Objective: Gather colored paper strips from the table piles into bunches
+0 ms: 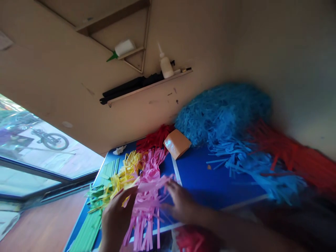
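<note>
Hands (117, 211) (183, 203), partly open, touch the pink strips (146, 197) between them.

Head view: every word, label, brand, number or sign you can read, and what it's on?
No readable text.
Orange box: pale patch, too blurred to tell print from glare.
Upright bottle, bottle with green nozzle: no legible label.
Pink strips: none visible.

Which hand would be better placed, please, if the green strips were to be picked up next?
Probably the left hand: it is nearer the green strips, while the right hand is farther off, at the opposite side of the pink strips.
</note>
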`<state>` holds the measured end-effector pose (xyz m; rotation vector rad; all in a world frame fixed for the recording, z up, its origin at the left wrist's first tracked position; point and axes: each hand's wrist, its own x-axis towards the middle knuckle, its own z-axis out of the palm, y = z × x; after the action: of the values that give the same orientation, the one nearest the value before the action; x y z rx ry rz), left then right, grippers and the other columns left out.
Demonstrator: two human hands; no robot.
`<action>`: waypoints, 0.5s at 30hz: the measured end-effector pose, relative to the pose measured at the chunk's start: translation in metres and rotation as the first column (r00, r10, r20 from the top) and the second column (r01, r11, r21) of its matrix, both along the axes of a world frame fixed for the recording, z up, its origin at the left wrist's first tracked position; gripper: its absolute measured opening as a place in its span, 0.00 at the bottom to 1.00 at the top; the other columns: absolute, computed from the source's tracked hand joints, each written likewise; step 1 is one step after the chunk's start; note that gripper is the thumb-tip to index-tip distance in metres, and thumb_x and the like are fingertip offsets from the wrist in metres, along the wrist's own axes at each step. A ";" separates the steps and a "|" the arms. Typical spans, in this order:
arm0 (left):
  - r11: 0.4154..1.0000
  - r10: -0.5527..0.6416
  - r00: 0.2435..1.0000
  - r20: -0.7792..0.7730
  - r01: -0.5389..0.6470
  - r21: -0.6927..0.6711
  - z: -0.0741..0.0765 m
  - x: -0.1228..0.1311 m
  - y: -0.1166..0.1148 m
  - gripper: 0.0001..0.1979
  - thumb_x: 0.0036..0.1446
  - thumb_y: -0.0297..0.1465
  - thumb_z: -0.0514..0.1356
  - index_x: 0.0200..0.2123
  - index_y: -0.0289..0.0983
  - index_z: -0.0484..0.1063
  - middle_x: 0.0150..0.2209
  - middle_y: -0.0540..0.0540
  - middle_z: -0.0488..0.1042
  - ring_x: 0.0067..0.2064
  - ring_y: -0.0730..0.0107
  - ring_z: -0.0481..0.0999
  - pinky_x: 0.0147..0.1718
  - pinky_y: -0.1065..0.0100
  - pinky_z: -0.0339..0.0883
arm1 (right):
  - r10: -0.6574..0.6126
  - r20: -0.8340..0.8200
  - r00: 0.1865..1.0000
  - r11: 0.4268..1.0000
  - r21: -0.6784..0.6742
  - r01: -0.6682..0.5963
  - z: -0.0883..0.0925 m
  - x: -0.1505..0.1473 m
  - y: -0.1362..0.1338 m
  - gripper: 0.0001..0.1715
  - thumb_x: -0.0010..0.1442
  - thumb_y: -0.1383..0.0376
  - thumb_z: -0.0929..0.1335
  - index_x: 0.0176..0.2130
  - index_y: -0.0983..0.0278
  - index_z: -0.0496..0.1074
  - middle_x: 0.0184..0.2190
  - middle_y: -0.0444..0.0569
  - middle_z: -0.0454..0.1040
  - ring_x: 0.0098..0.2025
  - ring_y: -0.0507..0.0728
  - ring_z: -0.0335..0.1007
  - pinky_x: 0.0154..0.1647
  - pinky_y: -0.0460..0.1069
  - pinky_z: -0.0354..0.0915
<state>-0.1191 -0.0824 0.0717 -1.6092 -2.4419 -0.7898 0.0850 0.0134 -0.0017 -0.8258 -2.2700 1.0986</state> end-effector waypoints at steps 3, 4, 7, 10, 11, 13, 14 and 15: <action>0.999 -0.026 0.997 0.067 0.027 -0.024 -0.010 0.004 -0.002 0.12 0.55 0.43 0.57 0.36 0.50 0.79 0.37 0.54 0.84 0.36 0.62 0.83 0.35 0.67 0.73 | -0.215 -0.138 0.967 0.970 0.085 0.228 0.011 0.024 0.029 0.22 0.62 0.59 0.68 0.54 0.65 0.72 0.55 0.58 0.72 0.57 0.64 0.67 0.59 0.59 0.64; 1.000 -0.018 0.997 0.073 0.019 -0.024 -0.013 0.008 0.000 0.12 0.55 0.43 0.56 0.36 0.49 0.79 0.36 0.53 0.84 0.34 0.63 0.83 0.33 0.68 0.73 | -0.286 -0.193 0.939 0.940 0.135 0.314 0.018 0.033 0.032 0.16 0.64 0.59 0.66 0.49 0.63 0.75 0.50 0.56 0.74 0.52 0.63 0.70 0.56 0.58 0.65; 1.000 0.014 0.997 0.072 -0.012 -0.028 -0.021 0.022 0.008 0.12 0.56 0.42 0.55 0.36 0.48 0.79 0.35 0.53 0.84 0.32 0.64 0.82 0.29 0.69 0.71 | -0.400 -0.373 0.837 0.804 0.296 0.516 0.040 0.056 0.015 0.14 0.66 0.59 0.64 0.46 0.59 0.76 0.49 0.56 0.72 0.49 0.64 0.70 0.53 0.61 0.65; 0.999 0.004 0.995 0.101 0.000 -0.045 -0.024 0.032 0.016 0.12 0.56 0.41 0.55 0.36 0.47 0.78 0.35 0.52 0.84 0.32 0.65 0.82 0.28 0.70 0.70 | -0.214 -0.463 0.860 0.842 0.358 0.403 0.044 0.061 -0.024 0.15 0.64 0.62 0.66 0.51 0.55 0.72 0.52 0.54 0.69 0.54 0.65 0.66 0.55 0.62 0.64; 0.999 -0.012 0.994 0.111 0.017 -0.048 -0.025 0.034 0.018 0.12 0.57 0.41 0.55 0.36 0.46 0.78 0.35 0.52 0.84 0.32 0.65 0.82 0.29 0.70 0.70 | -0.122 -0.451 0.884 0.897 0.330 0.293 0.041 0.056 -0.035 0.15 0.64 0.63 0.65 0.50 0.54 0.72 0.50 0.52 0.70 0.53 0.64 0.67 0.54 0.61 0.65; 0.998 -0.028 0.995 0.097 0.034 -0.061 -0.025 0.038 0.020 0.12 0.58 0.40 0.55 0.36 0.46 0.78 0.36 0.51 0.84 0.33 0.65 0.82 0.31 0.69 0.70 | -0.001 -0.406 0.914 0.980 0.182 0.082 0.030 0.033 -0.048 0.14 0.66 0.64 0.63 0.49 0.54 0.72 0.46 0.50 0.73 0.50 0.61 0.70 0.52 0.58 0.68; 0.997 -0.025 0.997 0.068 0.031 -0.077 -0.025 0.041 0.019 0.12 0.58 0.39 0.54 0.37 0.47 0.78 0.37 0.51 0.84 0.34 0.64 0.82 0.31 0.69 0.70 | 0.018 -0.375 0.927 0.996 0.085 0.015 0.024 0.018 -0.048 0.15 0.67 0.65 0.61 0.51 0.55 0.71 0.47 0.50 0.74 0.49 0.60 0.70 0.52 0.57 0.69; 0.995 -0.019 1.000 0.024 0.021 -0.097 -0.025 0.043 0.018 0.13 0.59 0.39 0.55 0.39 0.48 0.78 0.38 0.51 0.84 0.35 0.63 0.82 0.32 0.68 0.70 | 0.020 -0.346 0.938 1.000 -0.002 -0.022 0.018 0.001 -0.047 0.16 0.68 0.64 0.61 0.53 0.57 0.70 0.48 0.51 0.73 0.50 0.60 0.70 0.52 0.57 0.69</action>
<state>-0.0757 -0.0643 0.0466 -1.6692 -2.5202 -0.7063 0.0863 -0.0332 0.0164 -0.5582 -1.9847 1.1586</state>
